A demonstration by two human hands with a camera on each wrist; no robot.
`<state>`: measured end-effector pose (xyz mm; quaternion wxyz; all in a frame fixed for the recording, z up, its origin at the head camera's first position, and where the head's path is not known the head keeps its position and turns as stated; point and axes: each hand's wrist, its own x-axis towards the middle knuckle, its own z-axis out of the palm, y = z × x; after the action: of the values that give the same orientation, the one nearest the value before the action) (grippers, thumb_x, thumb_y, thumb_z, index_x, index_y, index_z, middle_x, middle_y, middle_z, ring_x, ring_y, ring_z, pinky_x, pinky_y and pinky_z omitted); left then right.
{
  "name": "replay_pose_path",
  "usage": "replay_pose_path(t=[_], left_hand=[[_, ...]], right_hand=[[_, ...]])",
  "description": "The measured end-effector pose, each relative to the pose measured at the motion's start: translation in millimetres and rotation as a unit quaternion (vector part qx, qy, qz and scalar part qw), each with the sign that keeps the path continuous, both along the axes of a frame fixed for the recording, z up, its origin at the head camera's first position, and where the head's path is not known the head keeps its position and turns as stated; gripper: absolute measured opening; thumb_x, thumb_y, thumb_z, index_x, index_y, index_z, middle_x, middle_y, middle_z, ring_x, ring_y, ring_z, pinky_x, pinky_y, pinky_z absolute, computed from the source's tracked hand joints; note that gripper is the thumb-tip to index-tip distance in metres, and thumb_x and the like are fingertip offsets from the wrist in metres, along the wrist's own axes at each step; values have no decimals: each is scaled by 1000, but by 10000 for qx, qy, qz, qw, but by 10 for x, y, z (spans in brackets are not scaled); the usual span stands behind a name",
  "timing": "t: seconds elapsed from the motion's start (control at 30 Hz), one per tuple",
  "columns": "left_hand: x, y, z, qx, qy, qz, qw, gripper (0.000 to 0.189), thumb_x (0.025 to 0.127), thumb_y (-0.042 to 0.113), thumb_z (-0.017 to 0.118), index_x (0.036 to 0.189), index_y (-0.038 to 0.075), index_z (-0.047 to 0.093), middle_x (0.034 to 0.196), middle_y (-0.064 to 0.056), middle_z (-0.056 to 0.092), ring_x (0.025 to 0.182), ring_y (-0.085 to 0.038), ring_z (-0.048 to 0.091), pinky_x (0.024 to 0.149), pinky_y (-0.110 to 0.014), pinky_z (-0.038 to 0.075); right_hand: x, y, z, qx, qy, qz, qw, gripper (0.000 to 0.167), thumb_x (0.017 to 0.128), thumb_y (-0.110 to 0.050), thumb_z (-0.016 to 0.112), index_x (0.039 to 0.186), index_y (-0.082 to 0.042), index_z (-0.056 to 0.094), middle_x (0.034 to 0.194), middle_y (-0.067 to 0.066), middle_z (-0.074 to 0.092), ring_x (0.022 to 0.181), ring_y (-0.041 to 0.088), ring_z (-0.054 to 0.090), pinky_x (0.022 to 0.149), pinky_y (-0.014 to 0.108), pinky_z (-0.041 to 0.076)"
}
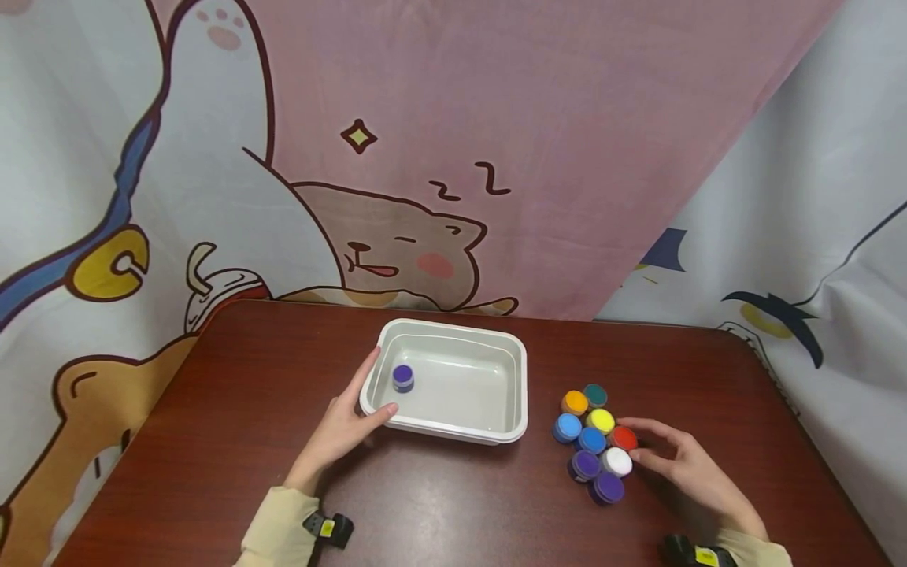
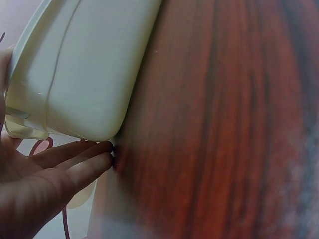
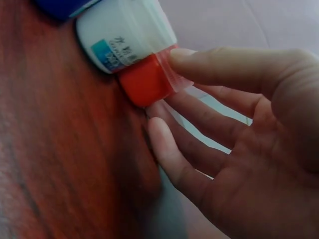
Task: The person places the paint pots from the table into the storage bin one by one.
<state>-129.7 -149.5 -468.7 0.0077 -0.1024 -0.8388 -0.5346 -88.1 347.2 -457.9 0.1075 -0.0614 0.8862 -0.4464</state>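
My left hand [image 1: 343, 425] grips the near left corner of a white plastic tub [image 1: 460, 435], thumb on the rim and fingers along the outer side. In the left wrist view, the lower fingers [image 2: 89, 172] rest near the tub's base. Inside the tub, towards its left end, stands a small purple-lidded paint pot [image 1: 403, 378]. My right hand [image 1: 697, 472] pinches a red paint pot [image 1: 623, 439] between thumb and fingers at the right edge of a cluster. The right wrist view shows the red pot [image 3: 145, 82] right against a white paint pot [image 3: 122, 35] with a printed label.
Close together left of the right hand stand more paint pots: orange [image 1: 575, 402], green [image 1: 595, 394], yellow [image 1: 601, 421], light blue [image 1: 568, 427], blue [image 1: 591, 440] and two purple ones [image 1: 585, 465]. The brown wooden table [image 1: 439, 504] ends at a cartoon-printed curtain [image 1: 567, 157].
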Motion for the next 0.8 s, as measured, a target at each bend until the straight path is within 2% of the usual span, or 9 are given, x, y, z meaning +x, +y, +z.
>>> replay_pose_path(t=[0.13, 0.37, 0.43, 0.6, 0.67, 0.73, 0.8], left_hand=[[-9, -16, -34, 59, 20, -27, 10000, 86, 84, 27, 77, 153, 32, 26, 150, -14, 37, 125, -34, 48, 98, -58, 38], [6, -11, -9, 71, -44, -22, 10000, 87, 84, 25, 77, 154, 30, 25, 151, -13, 35, 126, -34, 47, 99, -59, 36], [25, 6, 39, 62, -78, 10, 10000, 87, 84, 22, 77, 154, 27, 25, 151, -15, 35, 126, -36, 47, 99, -60, 36], [116, 70, 306, 38, -84, 1, 10000, 84, 85, 14, 75, 153, 13, 27, 149, -22, 34, 127, -42, 44, 99, -61, 35], [135, 84, 374, 25, -94, -15, 10000, 83, 84, 12, 75, 153, 10, 27, 149, -23, 34, 127, -42, 43, 99, -61, 35], [135, 87, 376, 24, -80, -21, 10000, 83, 85, 12, 75, 153, 10, 27, 149, -22, 34, 128, -42, 43, 99, -61, 34], [112, 74, 308, 37, -64, -8, 10000, 84, 85, 14, 75, 153, 13, 27, 150, -21, 34, 128, -42, 42, 99, -62, 34]], right_hand=[[0, -8, -30, -13, 9, -34, 10000, 44, 93, -21, 67, 132, -5, 56, 129, 14, 56, 108, 5, 51, 80, 24, 46], [-5, -16, -50, 13, 27, -88, 10000, 43, 92, -23, 67, 131, -5, 57, 127, 12, 59, 108, 5, 52, 82, 26, 45], [-8, -19, -52, 46, 42, -123, 9999, 43, 92, -23, 67, 131, -6, 57, 127, 11, 59, 108, 5, 52, 82, 26, 45], [-7, -19, -69, -80, 88, -141, 9998, 43, 93, -21, 67, 131, -4, 56, 127, 14, 59, 105, 7, 54, 79, 24, 47], [-5, -15, -76, -75, 132, -164, 9998, 44, 92, -21, 67, 131, -4, 56, 126, 14, 59, 105, 5, 53, 80, 23, 46], [-2, -10, -78, 13, 199, -226, 9995, 44, 92, -23, 68, 131, -5, 57, 125, 12, 60, 107, 1, 52, 81, 21, 45], [-2, -4, -76, 137, 280, -270, 9991, 44, 92, -25, 67, 131, -6, 57, 125, 11, 60, 108, -2, 50, 82, 21, 44]])
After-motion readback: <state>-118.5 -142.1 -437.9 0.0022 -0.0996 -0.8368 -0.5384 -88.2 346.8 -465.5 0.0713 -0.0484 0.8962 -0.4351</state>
